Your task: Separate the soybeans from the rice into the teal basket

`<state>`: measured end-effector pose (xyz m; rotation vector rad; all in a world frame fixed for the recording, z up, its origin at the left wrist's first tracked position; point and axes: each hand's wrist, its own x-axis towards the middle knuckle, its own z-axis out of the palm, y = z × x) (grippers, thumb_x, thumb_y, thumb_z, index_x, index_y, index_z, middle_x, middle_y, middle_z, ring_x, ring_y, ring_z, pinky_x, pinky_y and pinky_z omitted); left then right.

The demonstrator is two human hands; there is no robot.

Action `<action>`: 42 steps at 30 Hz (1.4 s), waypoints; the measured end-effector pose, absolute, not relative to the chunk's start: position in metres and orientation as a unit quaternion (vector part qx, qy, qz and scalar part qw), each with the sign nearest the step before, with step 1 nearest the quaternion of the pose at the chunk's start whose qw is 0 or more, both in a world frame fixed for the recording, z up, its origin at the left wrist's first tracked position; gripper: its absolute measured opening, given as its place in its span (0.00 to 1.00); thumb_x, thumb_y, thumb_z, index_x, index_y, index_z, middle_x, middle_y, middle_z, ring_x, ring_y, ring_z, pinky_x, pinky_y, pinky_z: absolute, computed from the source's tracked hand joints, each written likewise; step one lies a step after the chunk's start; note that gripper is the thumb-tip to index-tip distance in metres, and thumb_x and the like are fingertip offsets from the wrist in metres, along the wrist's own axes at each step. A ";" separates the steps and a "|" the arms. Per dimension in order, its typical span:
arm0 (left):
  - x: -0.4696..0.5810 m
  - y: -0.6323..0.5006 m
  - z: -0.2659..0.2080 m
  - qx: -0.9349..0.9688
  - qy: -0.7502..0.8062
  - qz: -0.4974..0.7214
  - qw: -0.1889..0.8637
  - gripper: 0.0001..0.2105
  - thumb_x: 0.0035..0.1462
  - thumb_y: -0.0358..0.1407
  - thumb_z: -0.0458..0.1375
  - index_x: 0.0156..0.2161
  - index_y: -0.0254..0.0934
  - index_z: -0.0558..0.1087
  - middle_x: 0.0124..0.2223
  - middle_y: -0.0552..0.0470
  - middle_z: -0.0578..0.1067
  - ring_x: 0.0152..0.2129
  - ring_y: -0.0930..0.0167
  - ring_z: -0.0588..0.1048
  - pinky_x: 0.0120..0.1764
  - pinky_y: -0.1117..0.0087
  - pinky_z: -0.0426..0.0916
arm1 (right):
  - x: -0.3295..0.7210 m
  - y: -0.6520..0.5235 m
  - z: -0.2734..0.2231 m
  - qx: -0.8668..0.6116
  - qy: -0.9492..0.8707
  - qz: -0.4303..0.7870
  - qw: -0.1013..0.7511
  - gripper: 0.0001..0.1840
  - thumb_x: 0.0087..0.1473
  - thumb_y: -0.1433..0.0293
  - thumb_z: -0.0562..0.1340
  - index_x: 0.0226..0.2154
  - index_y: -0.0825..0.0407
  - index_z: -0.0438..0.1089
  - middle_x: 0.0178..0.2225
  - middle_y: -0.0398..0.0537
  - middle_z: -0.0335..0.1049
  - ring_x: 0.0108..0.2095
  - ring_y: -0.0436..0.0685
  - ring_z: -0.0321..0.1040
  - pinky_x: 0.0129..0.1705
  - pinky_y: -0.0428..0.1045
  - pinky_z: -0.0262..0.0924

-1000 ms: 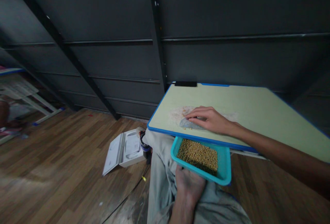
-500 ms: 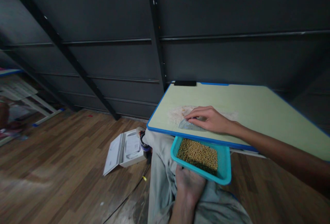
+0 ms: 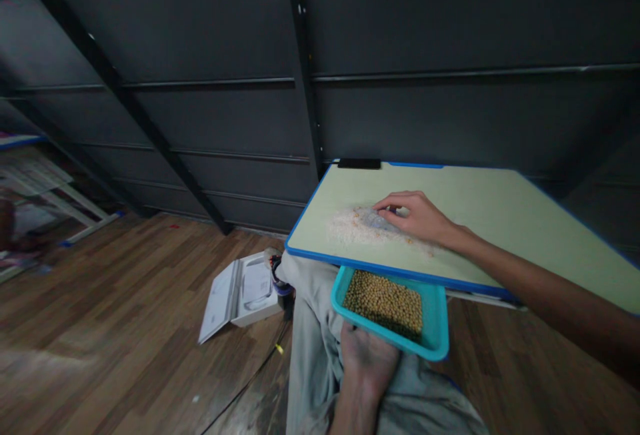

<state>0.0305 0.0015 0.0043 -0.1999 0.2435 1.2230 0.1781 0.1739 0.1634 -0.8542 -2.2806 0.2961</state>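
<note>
Head view: teal tray (image 3: 435, 323) of beans (image 3: 386, 300) atop left grip (image 3: 369, 358).

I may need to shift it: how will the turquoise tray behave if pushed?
The turquoise tray may tip, as the left hand shows only at its near edge. The loose, round tan beans would probably roll and slide together. The turquoise tray's weight likely sits left of centre, since the tan beans gather there.

No lettering, label, number or sign can be read here.
</note>
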 end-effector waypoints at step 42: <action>0.031 0.002 -0.004 -0.111 0.108 0.577 0.802 0.22 0.65 0.39 0.50 0.60 0.35 0.74 0.64 0.39 0.73 0.62 0.54 0.70 0.64 0.48 0.62 | 0.185 0.174 0.175 -0.303 -0.874 0.293 0.241 0.09 0.52 0.71 0.64 0.33 0.52 0.81 0.32 0.48 0.80 0.31 0.55 0.72 0.36 0.52 0.65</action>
